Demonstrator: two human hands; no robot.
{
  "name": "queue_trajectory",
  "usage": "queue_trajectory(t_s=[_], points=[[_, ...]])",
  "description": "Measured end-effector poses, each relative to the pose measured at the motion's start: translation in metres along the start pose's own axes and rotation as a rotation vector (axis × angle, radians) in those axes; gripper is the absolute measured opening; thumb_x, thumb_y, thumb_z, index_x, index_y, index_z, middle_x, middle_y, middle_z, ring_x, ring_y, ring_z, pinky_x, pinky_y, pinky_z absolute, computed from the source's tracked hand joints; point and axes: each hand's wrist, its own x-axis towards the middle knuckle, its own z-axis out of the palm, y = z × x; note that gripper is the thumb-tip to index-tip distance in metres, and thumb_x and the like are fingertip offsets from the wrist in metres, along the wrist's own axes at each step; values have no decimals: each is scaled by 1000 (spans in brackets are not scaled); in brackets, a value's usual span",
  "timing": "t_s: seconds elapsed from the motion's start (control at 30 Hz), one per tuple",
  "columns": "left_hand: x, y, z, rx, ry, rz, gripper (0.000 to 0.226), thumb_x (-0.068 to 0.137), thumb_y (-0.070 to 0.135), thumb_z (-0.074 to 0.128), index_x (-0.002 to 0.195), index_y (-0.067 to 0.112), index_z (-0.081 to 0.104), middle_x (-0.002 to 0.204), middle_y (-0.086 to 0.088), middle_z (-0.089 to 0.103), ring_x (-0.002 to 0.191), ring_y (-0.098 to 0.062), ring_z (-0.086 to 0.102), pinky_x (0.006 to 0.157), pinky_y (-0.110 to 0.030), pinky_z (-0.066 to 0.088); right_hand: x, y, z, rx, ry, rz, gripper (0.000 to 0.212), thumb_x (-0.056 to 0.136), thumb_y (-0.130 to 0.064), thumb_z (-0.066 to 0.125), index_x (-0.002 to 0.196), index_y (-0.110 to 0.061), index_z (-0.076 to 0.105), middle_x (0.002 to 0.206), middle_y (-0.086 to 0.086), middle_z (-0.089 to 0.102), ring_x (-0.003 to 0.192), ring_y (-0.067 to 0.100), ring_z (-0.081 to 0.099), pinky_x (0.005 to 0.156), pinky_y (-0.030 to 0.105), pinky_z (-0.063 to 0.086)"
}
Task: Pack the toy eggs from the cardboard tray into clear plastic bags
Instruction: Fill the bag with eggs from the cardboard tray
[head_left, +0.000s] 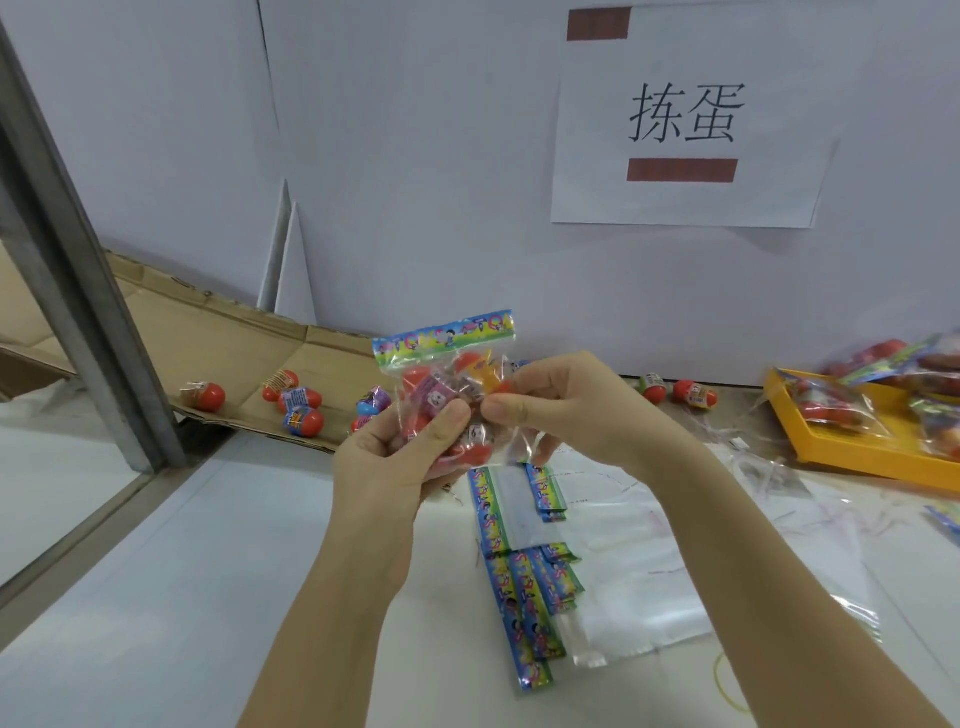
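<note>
While both hands hold it up over the desk (208, 571), the bag (447, 384) sits mid-frame w/ several eggs (470, 454) inside (red, yellow, one pink-wrapped), its printed header (444, 338) on top. L hand (395, 457) grips the bag's lower left, thumb pressed on the front, fingers curled behind. R hand (566, 410) pinches the bag's right side betw. thumb & fingers. Cardboard tray (228, 332) lies back left against the wall, w/ several loose eggs (301, 410) on it. Two more eggs (696, 393) lie by the wall, right of the hands. Empty bags (519, 571) lie heaped on the desk just below the hands. Yellow tray (872, 465) at far right holds packed bags (831, 410).
</note>
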Motion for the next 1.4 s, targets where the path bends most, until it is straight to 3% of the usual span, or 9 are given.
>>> queue_trajectory(t_s=[0.1,0.2,0.3,0.5,0.67,0.87,1.13,1.27,1.4], points=[[5,2,-2,-157,-23,-71,42,63,32,73,98,9,74,86,-12,75,82,-26,74,79,-41,60,0,1,-1,123,70,-13,20,69,-47,68,77,-31,75,75,8,71,58,15,60,51,28,56],[7,-1,-4,-102,-1,-46,41,72,27,68,104,2,72,92,-18,75,89,-29,73,81,-38,60,-1,1,-4,169,67,-6,18,79,-38,66,87,-24,72,70,-6,70,60,20,63,51,29,56],[4,-4,-3,-45,8,20,45,71,29,69,106,2,72,99,-18,74,89,-25,72,76,-29,60,-2,-1,-3,231,42,-2,30,73,-42,68,91,-18,72,82,5,74,75,36,69,52,28,55],[1,-7,2,-6,70,114,43,58,36,75,92,9,75,79,-7,76,70,-14,70,66,-25,60,-1,-2,3,271,22,5,34,65,-34,74,92,-13,72,83,10,73,68,19,69,54,27,55],[0,-8,3,-31,102,145,38,61,31,75,90,7,74,78,-6,76,69,-13,71,63,-20,57,1,-2,5,274,25,14,16,77,-20,77,90,-12,73,84,13,73,67,20,68,54,27,55],[1,-6,1,-99,-10,37,26,62,32,74,81,16,80,87,-9,77,78,-19,74,65,-24,58,-1,-4,-3,346,70,11,34,62,-26,80,91,-10,73,80,10,74,66,20,70,54,29,57],[1,-8,2,-4,51,138,19,60,34,73,70,20,79,73,-3,75,66,-14,72,62,-23,59,0,-1,-4,346,44,31,30,58,-31,83,84,-16,76,84,12,75,69,23,70,61,30,59],[2,-8,2,-27,126,192,20,58,35,75,69,19,78,73,-3,75,70,-13,71,67,-22,58,1,0,-6,319,20,104,49,58,-38,83,96,-10,73,89,8,75,72,22,70,61,27,57],[1,-7,2,-34,60,134,18,61,33,74,71,18,78,75,-4,75,67,-13,71,60,-21,57,1,0,-5,276,30,118,46,58,-40,80,89,-7,74,87,11,75,71,24,68,59,26,56]])
